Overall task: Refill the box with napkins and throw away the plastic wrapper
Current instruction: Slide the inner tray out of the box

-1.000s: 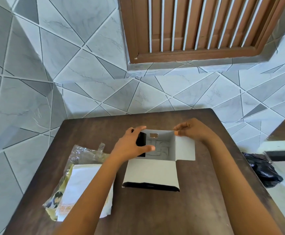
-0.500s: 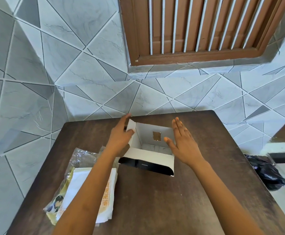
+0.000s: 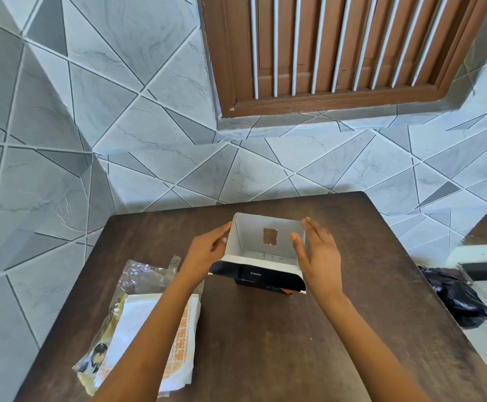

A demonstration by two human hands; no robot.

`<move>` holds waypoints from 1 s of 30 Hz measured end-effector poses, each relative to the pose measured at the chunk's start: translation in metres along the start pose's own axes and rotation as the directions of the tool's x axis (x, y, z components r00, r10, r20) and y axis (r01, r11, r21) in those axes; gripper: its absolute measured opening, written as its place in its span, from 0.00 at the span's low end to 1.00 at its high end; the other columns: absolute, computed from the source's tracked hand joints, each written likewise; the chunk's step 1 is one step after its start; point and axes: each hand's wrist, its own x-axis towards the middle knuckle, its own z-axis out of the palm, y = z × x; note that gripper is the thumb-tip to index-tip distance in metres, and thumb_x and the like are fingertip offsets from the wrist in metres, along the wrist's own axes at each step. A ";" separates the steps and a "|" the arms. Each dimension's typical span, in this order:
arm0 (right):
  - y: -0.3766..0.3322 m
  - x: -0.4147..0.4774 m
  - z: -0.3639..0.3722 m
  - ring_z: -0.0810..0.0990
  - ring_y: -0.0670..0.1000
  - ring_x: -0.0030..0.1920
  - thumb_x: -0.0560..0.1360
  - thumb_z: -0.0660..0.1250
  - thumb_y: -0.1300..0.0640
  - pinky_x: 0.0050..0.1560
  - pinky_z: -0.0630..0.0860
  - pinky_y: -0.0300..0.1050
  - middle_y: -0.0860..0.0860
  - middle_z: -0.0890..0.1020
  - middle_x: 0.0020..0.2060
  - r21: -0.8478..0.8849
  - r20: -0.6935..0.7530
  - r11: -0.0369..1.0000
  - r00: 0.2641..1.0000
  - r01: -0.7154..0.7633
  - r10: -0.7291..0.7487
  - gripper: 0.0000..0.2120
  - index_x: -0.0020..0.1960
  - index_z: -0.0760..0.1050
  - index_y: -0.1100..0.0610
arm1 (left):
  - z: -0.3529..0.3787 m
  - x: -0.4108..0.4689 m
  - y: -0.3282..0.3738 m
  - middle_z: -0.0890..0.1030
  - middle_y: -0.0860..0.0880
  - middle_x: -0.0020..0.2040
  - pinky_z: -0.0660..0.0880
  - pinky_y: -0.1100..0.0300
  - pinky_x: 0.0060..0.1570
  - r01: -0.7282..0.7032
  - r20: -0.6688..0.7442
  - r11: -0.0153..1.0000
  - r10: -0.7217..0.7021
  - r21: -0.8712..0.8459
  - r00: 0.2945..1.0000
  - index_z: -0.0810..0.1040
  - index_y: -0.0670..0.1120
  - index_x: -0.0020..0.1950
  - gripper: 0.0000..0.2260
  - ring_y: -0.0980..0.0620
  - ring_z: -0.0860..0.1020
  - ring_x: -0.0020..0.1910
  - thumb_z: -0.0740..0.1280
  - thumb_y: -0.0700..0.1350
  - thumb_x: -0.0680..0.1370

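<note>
On table (image 3: 265,349): 1 box (image 3: 251,232), 1 napkin pack (image 3: 139,323); L hand (image 3: 204,253), R hand (image 3: 320,256): fingers (image 3: 314,231) straight against box.

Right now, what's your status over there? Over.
Left hand, right hand open, flanking the box. Box open on table. Napkins left of it on wrapper. Nothing blocking.

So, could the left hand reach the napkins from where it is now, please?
Probably yes: the napkins lie uncovered on the wrapper just beneath that forearm, while the left hand merely touches the box.
</note>
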 end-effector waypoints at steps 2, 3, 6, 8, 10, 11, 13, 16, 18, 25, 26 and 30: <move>0.003 0.000 -0.003 0.61 0.52 0.73 0.77 0.54 0.41 0.66 0.58 0.40 0.54 0.62 0.73 0.116 0.147 0.993 0.989 -0.033 0.015 0.31 0.72 0.59 0.59 | -0.004 -0.007 0.003 0.69 0.51 0.71 0.67 0.57 0.65 0.022 0.082 0.987 -0.010 -0.157 0.997 0.65 0.52 0.71 0.19 0.50 0.69 0.68 0.58 0.44 0.80; 0.005 0.000 -0.005 0.54 0.49 0.75 0.76 0.57 0.42 0.67 0.55 0.39 0.52 0.54 0.76 0.191 0.277 0.980 0.961 -0.063 0.008 0.33 0.75 0.50 0.56 | -0.007 -0.011 0.004 0.66 0.53 0.73 0.66 0.55 0.67 0.038 0.142 0.971 -0.004 -0.234 0.990 0.62 0.55 0.72 0.21 0.53 0.66 0.69 0.60 0.47 0.79; 0.004 -0.002 -0.013 0.44 0.46 0.75 0.68 0.68 0.42 0.72 0.52 0.43 0.46 0.36 0.75 0.260 0.575 0.955 0.818 -0.140 -0.036 0.53 0.73 0.31 0.51 | -0.012 -0.017 0.003 0.59 0.55 0.76 0.64 0.49 0.69 0.090 0.334 0.973 -0.013 -0.214 0.943 0.58 0.63 0.71 0.27 0.51 0.62 0.72 0.66 0.51 0.75; 0.006 -0.001 -0.021 0.46 0.46 0.75 0.64 0.74 0.45 0.71 0.57 0.44 0.44 0.33 0.74 0.222 0.639 0.967 0.768 -0.123 -0.049 0.60 0.71 0.27 0.50 | -0.012 -0.018 0.003 0.59 0.53 0.76 0.65 0.50 0.69 0.087 0.394 0.993 -0.047 -0.084 0.918 0.57 0.63 0.71 0.31 0.46 0.62 0.73 0.69 0.51 0.73; 0.009 -0.001 -0.023 0.48 0.47 0.75 0.63 0.76 0.48 0.71 0.59 0.46 0.45 0.33 0.74 0.164 0.632 0.986 0.772 -0.043 -0.071 0.62 0.71 0.27 0.49 | -0.010 -0.018 0.002 0.59 0.52 0.76 0.66 0.51 0.68 0.032 0.369 0.999 -0.032 0.006 0.929 0.57 0.60 0.72 0.34 0.46 0.64 0.72 0.71 0.50 0.72; 0.010 0.000 -0.023 0.49 0.48 0.75 0.63 0.76 0.49 0.71 0.59 0.47 0.45 0.35 0.75 0.141 0.603 0.990 0.793 -0.004 -0.082 0.60 0.71 0.27 0.48 | -0.008 -0.019 0.003 0.60 0.51 0.76 0.68 0.52 0.67 0.004 0.327 1.000 -0.013 0.029 0.945 0.58 0.59 0.72 0.34 0.46 0.65 0.71 0.71 0.49 0.72; 0.011 -0.001 -0.020 0.53 0.51 0.75 0.67 0.74 0.51 0.69 0.63 0.48 0.47 0.39 0.76 0.126 0.538 0.992 0.837 0.032 -0.095 0.55 0.70 0.30 0.46 | -0.001 -0.020 0.004 0.65 0.50 0.73 0.71 0.54 0.63 -0.025 0.206 0.998 0.013 0.056 0.979 0.65 0.56 0.70 0.30 0.46 0.71 0.67 0.72 0.47 0.71; 0.007 -0.004 -0.014 0.65 0.55 0.70 0.71 0.70 0.56 0.67 0.66 0.50 0.52 0.55 0.76 0.154 0.497 0.988 0.867 -0.034 -0.048 0.48 0.73 0.35 0.50 | 0.006 -0.023 0.008 0.75 0.49 0.66 0.75 0.60 0.55 -0.016 0.075 0.996 0.010 0.088 0.997 0.73 0.53 0.64 0.23 0.51 0.78 0.54 0.73 0.48 0.70; 0.006 -0.007 -0.013 0.71 0.54 0.65 0.72 0.69 0.59 0.64 0.69 0.48 0.54 0.68 0.70 0.202 0.493 0.974 0.870 -0.106 -0.008 0.44 0.74 0.40 0.52 | 0.006 -0.028 0.009 0.78 0.50 0.62 0.74 0.63 0.50 -0.007 0.046 0.995 0.002 0.103 0.999 0.75 0.52 0.62 0.22 0.55 0.76 0.45 0.74 0.49 0.69; 0.006 -0.016 -0.010 0.73 0.54 0.62 0.72 0.69 0.60 0.63 0.71 0.50 0.54 0.73 0.66 0.239 0.489 0.959 0.872 -0.154 0.019 0.41 0.75 0.46 0.52 | 0.010 -0.048 0.009 0.78 0.49 0.63 0.75 0.54 0.58 0.066 -0.012 0.991 -0.065 0.115 0.998 0.66 0.57 0.70 0.30 0.51 0.79 0.51 0.73 0.53 0.70; 0.005 -0.019 -0.006 0.73 0.54 0.62 0.73 0.68 0.59 0.62 0.72 0.50 0.53 0.73 0.66 0.227 0.471 0.964 0.882 -0.139 0.017 0.40 0.75 0.46 0.53 | 0.011 -0.049 0.008 0.78 0.48 0.64 0.74 0.52 0.60 0.068 -0.022 0.988 -0.066 0.136 0.998 0.62 0.57 0.72 0.32 0.49 0.79 0.54 0.71 0.53 0.71; 0.002 -0.032 0.012 0.76 0.59 0.59 0.74 0.66 0.59 0.56 0.75 0.53 0.56 0.74 0.64 0.193 0.366 0.967 0.926 -0.167 0.087 0.36 0.74 0.50 0.58 | 0.020 -0.051 0.002 0.79 0.46 0.62 0.75 0.51 0.60 0.064 -0.057 0.973 -0.052 0.223 0.997 0.51 0.56 0.75 0.35 0.46 0.79 0.56 0.67 0.56 0.74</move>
